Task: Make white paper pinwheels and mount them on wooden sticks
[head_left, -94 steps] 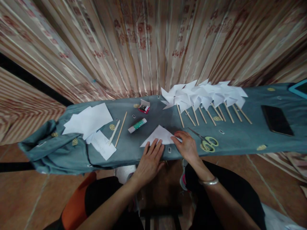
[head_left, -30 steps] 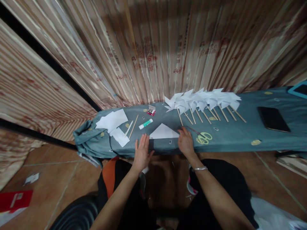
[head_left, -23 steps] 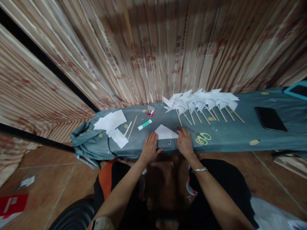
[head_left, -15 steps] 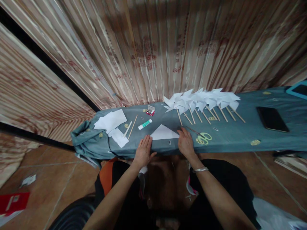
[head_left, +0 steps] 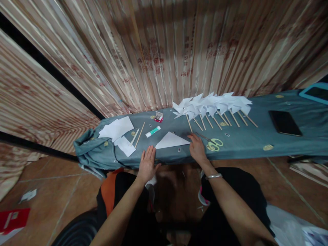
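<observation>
A white sheet of paper folded into a triangle [head_left: 172,140] lies on the cloth-covered table in front of me. My left hand [head_left: 148,164] rests flat at the table's front edge, fingers stretched out, just left of the paper's left corner. At the opposite corner, the fingers of my right hand [head_left: 197,147] close on the paper's tip; the thumb is hard to make out. Green-handled scissors [head_left: 214,144] lie right beside that hand. Beyond the paper is a glue stick [head_left: 153,131].
White paper pinwheels on sticks [head_left: 212,106] overlap in a row at the back. Leftward are loose paper sheets [head_left: 118,128], a thin wooden stick [head_left: 139,135] and a small red box of pins [head_left: 158,118]. A dark phone [head_left: 285,123] and a blue-framed tablet [head_left: 316,92] lie to the right.
My left hand has slid a little left and down, off the paper's corner. The folded paper has turned slightly, its left corner nearer me, with my right hand still at its right tip.
</observation>
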Motion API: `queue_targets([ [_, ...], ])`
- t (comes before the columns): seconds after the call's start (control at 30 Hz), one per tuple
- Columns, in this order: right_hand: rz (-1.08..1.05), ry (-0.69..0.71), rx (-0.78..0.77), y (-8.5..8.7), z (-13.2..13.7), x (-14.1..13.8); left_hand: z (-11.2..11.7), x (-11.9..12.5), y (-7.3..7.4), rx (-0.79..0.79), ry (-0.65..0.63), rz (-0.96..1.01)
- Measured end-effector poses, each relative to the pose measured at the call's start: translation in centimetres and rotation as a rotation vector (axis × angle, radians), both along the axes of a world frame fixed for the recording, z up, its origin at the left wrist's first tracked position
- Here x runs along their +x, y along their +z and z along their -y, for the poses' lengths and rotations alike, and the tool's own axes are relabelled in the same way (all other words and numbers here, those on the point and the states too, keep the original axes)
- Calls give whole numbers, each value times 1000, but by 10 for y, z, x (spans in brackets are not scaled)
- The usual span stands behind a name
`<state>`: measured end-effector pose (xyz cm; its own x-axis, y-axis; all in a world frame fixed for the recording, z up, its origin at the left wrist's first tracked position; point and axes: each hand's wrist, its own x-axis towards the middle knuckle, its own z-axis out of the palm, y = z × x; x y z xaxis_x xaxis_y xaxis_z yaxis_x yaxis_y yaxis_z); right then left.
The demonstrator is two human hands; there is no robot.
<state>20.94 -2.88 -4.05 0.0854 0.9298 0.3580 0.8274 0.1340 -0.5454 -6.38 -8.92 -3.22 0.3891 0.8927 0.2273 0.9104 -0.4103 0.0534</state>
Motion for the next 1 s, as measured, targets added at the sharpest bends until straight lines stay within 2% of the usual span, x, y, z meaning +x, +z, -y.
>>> queue_targets([
  [0.17,-16,46,-44,10,-8,-6,1,5,-2,2,25,41],
  [0.4,-111,43,-47,13,-15,-8,1,7,-6,9,36,125],
  [0.5,-167,26,-13,21,-19,-5,1,10,-3,3,58,222],
  [0.6,-243,-7,129,37,-17,0,0,17,4,38,72,344],
  [0.7,-206,26,317,53,-7,1,-4,27,13,99,36,433],
  [0.77,-115,88,366,57,4,-4,-6,36,18,114,4,490],
  [0.9,30,220,314,51,30,-24,-11,53,27,90,-20,612],
  [1.0,120,307,262,44,46,-39,-14,64,34,141,-62,471],
])
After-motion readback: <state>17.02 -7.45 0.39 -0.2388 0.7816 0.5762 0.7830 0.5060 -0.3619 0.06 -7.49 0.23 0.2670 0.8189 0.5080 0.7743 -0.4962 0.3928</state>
